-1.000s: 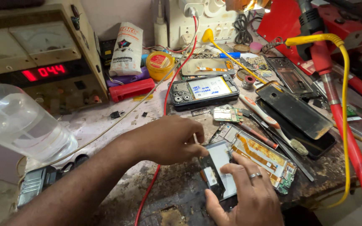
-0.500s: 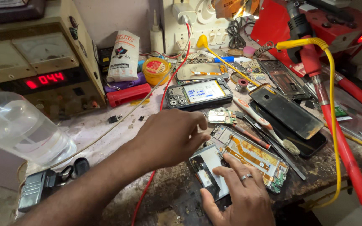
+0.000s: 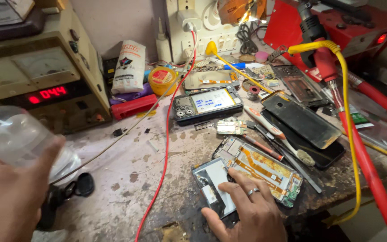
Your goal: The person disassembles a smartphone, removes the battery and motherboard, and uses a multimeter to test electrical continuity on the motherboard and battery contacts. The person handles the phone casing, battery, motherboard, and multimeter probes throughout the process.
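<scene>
My right hand (image 3: 251,213), a ring on one finger, lies at the bottom centre on a small opened phone (image 3: 207,179). The fingertips press on its pale inner face and the thumb hooks its near edge. Touching it on the right is a phone frame with orange flex cables (image 3: 265,166). My left hand (image 3: 12,197) is at the far left edge, wrapped around a clear plastic bottle (image 3: 10,141) with the thumb on its side. The bottle stands in front of a beige power supply with a red digit display (image 3: 45,85).
A red wire (image 3: 166,148) runs down the stained bench between my hands. Behind lie another opened phone (image 3: 207,103), a small circuit board (image 3: 231,127), a toothbrush (image 3: 278,134), black screen panels (image 3: 301,118), a yellow tin (image 3: 161,78), and a red hose with yellow cable (image 3: 359,148) at the right.
My left hand left the phone and swung far left to the clear bottle. My right hand stays on the opened phone, which now lies uncovered.
</scene>
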Motion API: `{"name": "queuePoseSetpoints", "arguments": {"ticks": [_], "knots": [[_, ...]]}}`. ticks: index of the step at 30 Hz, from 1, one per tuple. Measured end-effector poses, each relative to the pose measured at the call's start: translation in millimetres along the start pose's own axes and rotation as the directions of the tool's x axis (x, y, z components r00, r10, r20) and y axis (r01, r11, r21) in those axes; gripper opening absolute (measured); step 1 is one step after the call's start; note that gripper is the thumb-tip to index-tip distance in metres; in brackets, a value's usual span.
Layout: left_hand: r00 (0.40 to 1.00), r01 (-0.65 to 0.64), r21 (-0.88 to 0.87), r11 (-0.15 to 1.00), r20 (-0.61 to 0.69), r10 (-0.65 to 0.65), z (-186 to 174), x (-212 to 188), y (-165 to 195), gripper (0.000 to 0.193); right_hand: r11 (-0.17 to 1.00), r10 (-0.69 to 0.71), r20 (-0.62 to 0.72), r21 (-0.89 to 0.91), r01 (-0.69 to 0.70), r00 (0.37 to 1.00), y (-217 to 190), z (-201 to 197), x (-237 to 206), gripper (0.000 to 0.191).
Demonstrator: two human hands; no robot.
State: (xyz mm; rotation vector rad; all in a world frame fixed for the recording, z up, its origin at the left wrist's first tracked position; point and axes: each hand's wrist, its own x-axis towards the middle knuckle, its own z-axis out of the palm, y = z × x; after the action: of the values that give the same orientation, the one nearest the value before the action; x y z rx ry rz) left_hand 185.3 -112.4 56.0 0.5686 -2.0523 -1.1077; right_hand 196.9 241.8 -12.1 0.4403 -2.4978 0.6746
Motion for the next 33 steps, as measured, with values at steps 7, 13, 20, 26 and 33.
{"name": "queuePoseSetpoints", "arguments": {"ticks": [7,13,20,26,33], "knots": [[0.949,-0.216,-0.105,0.971,0.213,0.234,11,12,-31,0.078,0.996,0.083,0.067,-0.017,-0.083,0.994,-13,-3,1,0.054],[0.797,-0.102,-0.51,0.854,0.472,0.376,18,19,-42,0.067,0.998,0.063,0.042,-0.004,-0.063,0.997,-19,-6,0,0.054],[0.977,0.019,0.293,0.956,0.199,-0.08,-22,66,-113,0.074,0.999,0.035,0.022,-0.013,-0.035,0.999,-20,-10,0,0.052],[0.947,-0.162,0.444,0.881,0.322,0.011,-15,91,-143,0.087,0.999,0.022,-0.019,-0.03,-0.022,1.0,-19,-6,-1,0.052],[0.946,-0.176,0.757,0.629,0.308,-0.106,-11,80,-123,0.042,0.996,0.082,0.066,-0.038,-0.08,0.994,-21,-10,-2,0.051]]}}
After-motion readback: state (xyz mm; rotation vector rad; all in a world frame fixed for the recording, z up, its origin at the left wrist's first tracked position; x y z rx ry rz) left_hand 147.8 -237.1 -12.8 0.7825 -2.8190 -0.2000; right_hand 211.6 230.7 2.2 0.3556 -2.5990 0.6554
